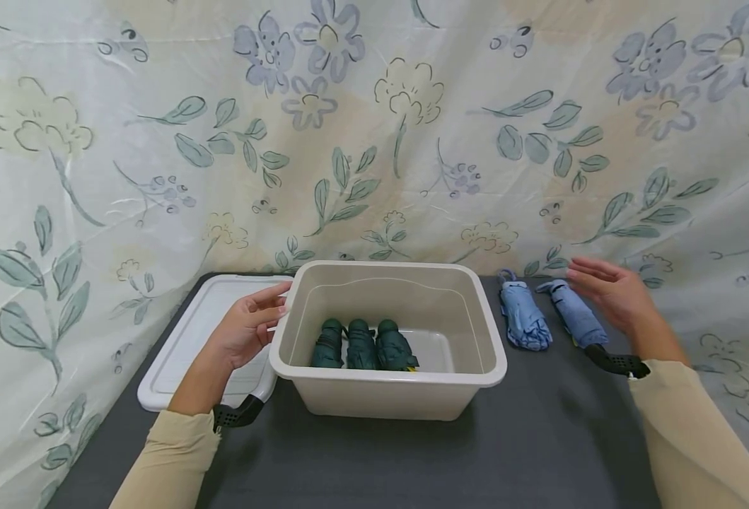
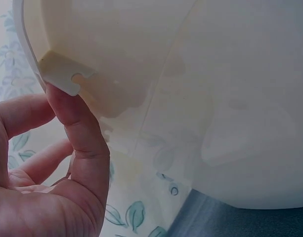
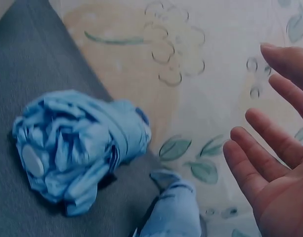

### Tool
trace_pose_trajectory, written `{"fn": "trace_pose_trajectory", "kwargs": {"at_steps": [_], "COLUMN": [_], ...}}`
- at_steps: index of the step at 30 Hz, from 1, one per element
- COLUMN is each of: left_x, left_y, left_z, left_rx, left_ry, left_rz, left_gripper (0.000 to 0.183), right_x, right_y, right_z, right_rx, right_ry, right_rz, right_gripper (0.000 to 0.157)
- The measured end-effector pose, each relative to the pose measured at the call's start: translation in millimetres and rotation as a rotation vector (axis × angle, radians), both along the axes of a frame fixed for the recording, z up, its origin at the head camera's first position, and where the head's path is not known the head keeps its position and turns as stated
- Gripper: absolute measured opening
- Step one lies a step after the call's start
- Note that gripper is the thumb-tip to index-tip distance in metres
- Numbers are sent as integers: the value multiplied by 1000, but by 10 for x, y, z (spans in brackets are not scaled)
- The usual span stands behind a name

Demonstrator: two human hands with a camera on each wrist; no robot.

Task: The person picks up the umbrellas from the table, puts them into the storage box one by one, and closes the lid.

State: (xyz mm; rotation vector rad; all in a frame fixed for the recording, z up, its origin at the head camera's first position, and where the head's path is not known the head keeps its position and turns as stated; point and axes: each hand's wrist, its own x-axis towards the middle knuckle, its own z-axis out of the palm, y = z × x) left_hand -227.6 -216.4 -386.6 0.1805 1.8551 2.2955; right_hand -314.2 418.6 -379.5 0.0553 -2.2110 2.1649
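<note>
On the dark table (image 1: 380,466), the pale bin (image 1: 387,396) stands upright, three green folded umbrellas (image 1: 361,346) side by side in its left half; a jolt could shift them into the bare floor alongside. The left hand (image 1: 243,329) touches the rim's outer left edge, fingers loosely bent rather than clamped (a light contact, I judge), so an uneven push might skew the bin or ride it onto the lid (image 1: 186,339) beside it. Well apart, the right hand (image 1: 612,293) is empty, fingers spread, near two blue folded umbrellas (image 1: 525,314); a careless brush could roll one toward the flowered curtain (image 1: 399,148) behind.
</note>
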Motion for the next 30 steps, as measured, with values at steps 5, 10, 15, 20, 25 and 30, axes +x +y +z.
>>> {"fn": "trace_pose_trajectory", "kwargs": {"at_steps": [5,10,15,20,25,30], "left_x": [4,11,10,9,9,12], "left_y": [-7,-10,-5,-5,-2,3], "left_z": [-5,-16,-25,-30,-29,-26], "left_rx": [-3,11,24,27,10,4], "left_ry": [0,0,9,14,15,15], "left_rz": [3,0,-7,-7,2,7], "left_gripper": [64,63,63,63,63,63], "right_x": [-60,-95,-103,-142,-156,-144], "right_y": [127,250,326,367,391,422], "right_z": [-161,-361,-517,-608,-644,-669], "right_rx": [322,501,530,611,594,638], "right_ry": [-67,-91,-110,-178,-228,-256], "right_rz": [-110,-155,-184,-227,-213,-149], "right_gripper": [73,80,82,87,91,92]}}
